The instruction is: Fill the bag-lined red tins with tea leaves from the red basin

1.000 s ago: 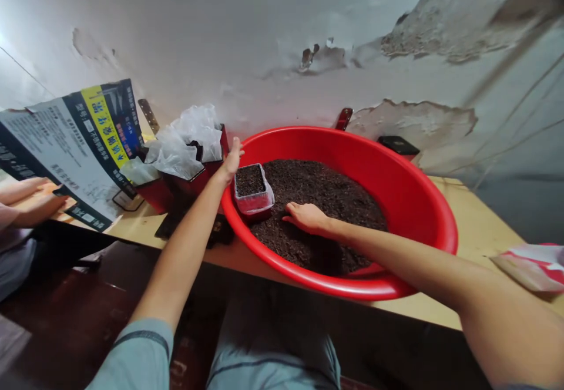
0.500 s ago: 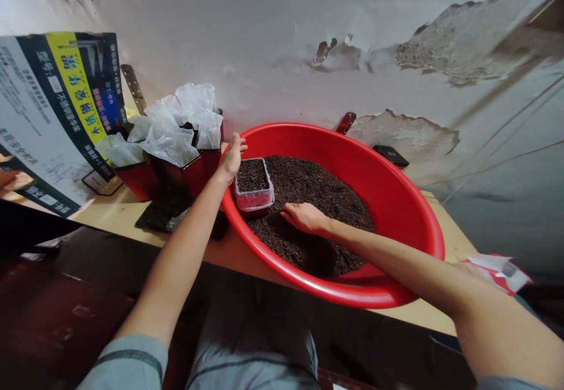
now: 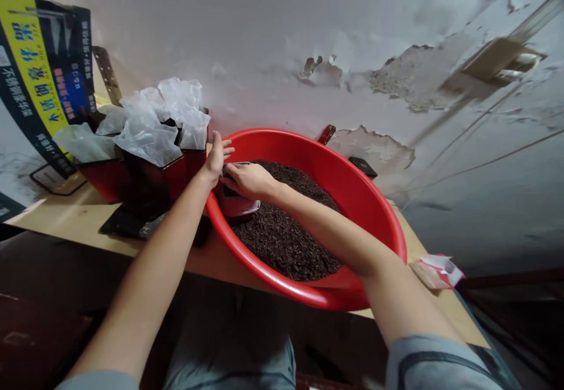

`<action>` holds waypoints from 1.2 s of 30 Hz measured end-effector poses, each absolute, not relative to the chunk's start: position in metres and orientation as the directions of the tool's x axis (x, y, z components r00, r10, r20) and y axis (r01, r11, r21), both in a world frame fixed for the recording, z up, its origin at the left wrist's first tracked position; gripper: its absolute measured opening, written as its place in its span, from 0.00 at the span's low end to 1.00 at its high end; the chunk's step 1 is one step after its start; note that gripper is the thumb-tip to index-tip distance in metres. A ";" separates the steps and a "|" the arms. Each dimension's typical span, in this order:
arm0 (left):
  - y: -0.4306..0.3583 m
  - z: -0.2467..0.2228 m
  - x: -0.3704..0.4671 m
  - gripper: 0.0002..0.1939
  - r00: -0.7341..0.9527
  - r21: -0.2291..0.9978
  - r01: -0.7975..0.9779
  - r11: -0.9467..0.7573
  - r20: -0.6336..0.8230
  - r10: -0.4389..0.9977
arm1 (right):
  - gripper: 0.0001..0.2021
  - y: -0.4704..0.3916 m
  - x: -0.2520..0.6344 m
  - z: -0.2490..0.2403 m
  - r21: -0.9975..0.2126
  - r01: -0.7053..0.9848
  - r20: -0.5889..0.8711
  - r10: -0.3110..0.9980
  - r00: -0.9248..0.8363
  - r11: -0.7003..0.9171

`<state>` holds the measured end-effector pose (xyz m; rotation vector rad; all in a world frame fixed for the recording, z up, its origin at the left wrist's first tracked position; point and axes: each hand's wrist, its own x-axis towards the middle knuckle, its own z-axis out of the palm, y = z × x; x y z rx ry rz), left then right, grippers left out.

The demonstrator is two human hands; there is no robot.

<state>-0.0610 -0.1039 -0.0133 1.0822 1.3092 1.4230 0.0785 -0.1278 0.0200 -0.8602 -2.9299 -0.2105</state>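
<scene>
A big red basin (image 3: 374, 196) holds loose dark soil (image 3: 286, 237). Inside its left end stands a small square pot (image 3: 240, 207) with a clear plastic liner folded over its rim. My right hand (image 3: 251, 181) is over this pot, fingers curled down at its opening, with dark soil at the fingertips. It covers most of the pot's top. My left hand (image 3: 215, 156) rests at the basin's left rim beside the pot, open, with thumb up and fingers apart. Its palm faces the pot; whether it touches the pot is unclear.
Left of the basin, several dark red pots (image 3: 156, 178) lined with clear plastic bags (image 3: 147, 140) crowd together. Behind them leans a printed cardboard box (image 3: 44, 78). A red and white packet (image 3: 438, 271) lies on the wooden table (image 3: 423, 234) at right. Peeling wall rises behind.
My right hand has left the soil in the basin and moved left onto the pot's top. My left hand stays at the rim. The view has shifted right.
</scene>
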 end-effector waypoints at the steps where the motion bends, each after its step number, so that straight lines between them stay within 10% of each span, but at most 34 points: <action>1: -0.104 -0.013 -0.061 0.50 -0.222 0.997 -0.066 -0.036 0.021 0.975 | 0.20 -0.126 0.077 0.017 0.123 0.524 0.110 0.513 -0.851 0.843; 12: -0.109 -0.012 -0.061 0.48 -0.199 0.969 -0.240 -0.062 0.014 0.980 | 0.26 -0.094 0.068 0.011 0.222 0.444 0.123 0.426 -0.896 0.868; 23: -0.107 -0.017 -0.057 0.36 -0.238 0.991 0.067 -0.111 0.125 0.963 | 0.17 -0.071 0.134 0.014 -0.195 0.519 0.539 0.533 -0.652 0.832; 31: -0.128 -0.015 -0.034 0.43 0.085 0.429 0.895 -0.124 0.108 0.990 | 0.34 -0.118 0.241 -0.076 0.122 0.855 -0.270 0.846 -0.459 0.503; 36: -0.137 -0.014 -0.031 0.45 0.233 0.229 0.938 -0.259 0.134 0.963 | 0.34 -0.130 0.237 -0.093 0.064 0.892 -0.265 0.869 -0.418 0.448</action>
